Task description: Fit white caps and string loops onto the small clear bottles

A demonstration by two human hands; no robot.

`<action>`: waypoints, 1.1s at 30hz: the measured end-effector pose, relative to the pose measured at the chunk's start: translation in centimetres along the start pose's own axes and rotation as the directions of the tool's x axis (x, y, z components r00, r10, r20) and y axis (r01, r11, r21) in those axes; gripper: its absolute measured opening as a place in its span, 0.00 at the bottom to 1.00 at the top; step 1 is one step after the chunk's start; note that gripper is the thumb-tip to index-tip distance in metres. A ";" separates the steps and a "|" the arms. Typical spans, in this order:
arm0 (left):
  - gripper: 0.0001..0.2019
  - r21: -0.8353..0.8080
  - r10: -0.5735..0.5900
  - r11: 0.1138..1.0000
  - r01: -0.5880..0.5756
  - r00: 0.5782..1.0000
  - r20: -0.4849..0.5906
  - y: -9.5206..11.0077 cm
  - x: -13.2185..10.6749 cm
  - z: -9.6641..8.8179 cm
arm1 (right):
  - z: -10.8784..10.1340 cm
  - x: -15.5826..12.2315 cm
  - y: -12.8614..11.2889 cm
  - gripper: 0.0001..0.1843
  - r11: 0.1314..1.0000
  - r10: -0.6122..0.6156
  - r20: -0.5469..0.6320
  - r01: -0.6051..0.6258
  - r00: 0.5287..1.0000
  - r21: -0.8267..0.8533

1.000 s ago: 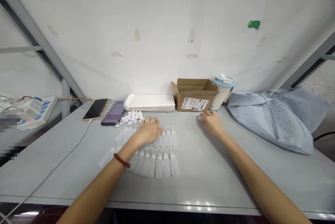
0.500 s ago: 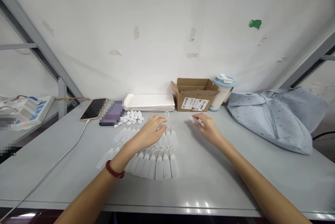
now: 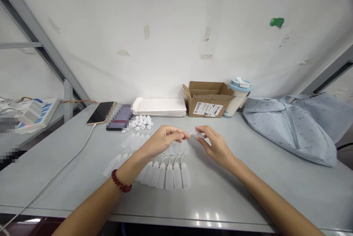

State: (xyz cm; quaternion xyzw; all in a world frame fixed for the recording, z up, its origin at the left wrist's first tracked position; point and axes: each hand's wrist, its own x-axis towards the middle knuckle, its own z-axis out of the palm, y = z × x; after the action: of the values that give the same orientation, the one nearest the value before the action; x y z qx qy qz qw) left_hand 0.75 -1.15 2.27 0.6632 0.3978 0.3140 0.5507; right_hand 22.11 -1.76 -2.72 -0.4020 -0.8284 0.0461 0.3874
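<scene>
Grey table: its near edge runs across the scene; the table [image 3: 220, 195] carries everything below.
Red bracelet: the bracelet [image 3: 121, 182] circles the left wrist.
Near row: translucent bottles [image 3: 169, 177] lie side by side, left of centre, thin tubes at their far ends; the left forearm hides some.
Far row: more bottles [image 3: 173, 148] lie just beyond, partly under the left hand.
Right hand: thumb and fingers of the right hand [image 3: 217, 146] grip a single translucent bottle [image 3: 197, 134], right of the far row.
Left hand: the left hand [image 3: 162, 138] is closed, thumb against fingers, on a small white piece [image 3: 181, 140] too hidden to identify; its fingertips are just beside the held bottle.
White caps: a loose pile of caps [image 3: 142, 122] beyond the far row, to the left.
Blue cloth: a patterned cloth [image 3: 286, 129] lies bunched at right.
Phone: a phone [image 3: 100, 113] at far left, plugged into a white cable [image 3: 68, 155].
Far side: a white stack [image 3: 160, 107], open cardboard box [image 3: 205, 109] and blue-lidded cup [image 3: 234, 98], left to right.
</scene>
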 end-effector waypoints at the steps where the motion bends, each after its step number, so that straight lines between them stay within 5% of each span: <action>1: 0.12 -0.018 -0.001 1.000 0.001 1.000 0.001 0.0 0.0 0.0 | 0.0 0.0 -0.1 0.13 1.000 -0.004 0.000 0.004 1.000 0.010; 12: 0.09 -0.269 0.029 0.963 -0.023 0.999 0.017 0.4 -0.2 0.1 | 0.2 -0.2 -0.3 0.17 0.999 -0.016 -0.004 0.017 1.000 0.037; 33: 0.10 -0.157 0.029 0.987 -0.033 0.999 -0.028 0.0 -0.1 0.1 | -0.2 -0.2 -1.1 0.17 0.996 -0.035 -0.031 0.038 0.999 0.080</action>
State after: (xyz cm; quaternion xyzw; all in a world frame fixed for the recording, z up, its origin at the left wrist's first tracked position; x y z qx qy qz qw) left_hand 0.77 -1.33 2.28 0.6196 0.3686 0.3615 0.5913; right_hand 21.61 -2.71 -2.23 -0.3715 -0.8272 0.0663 0.4163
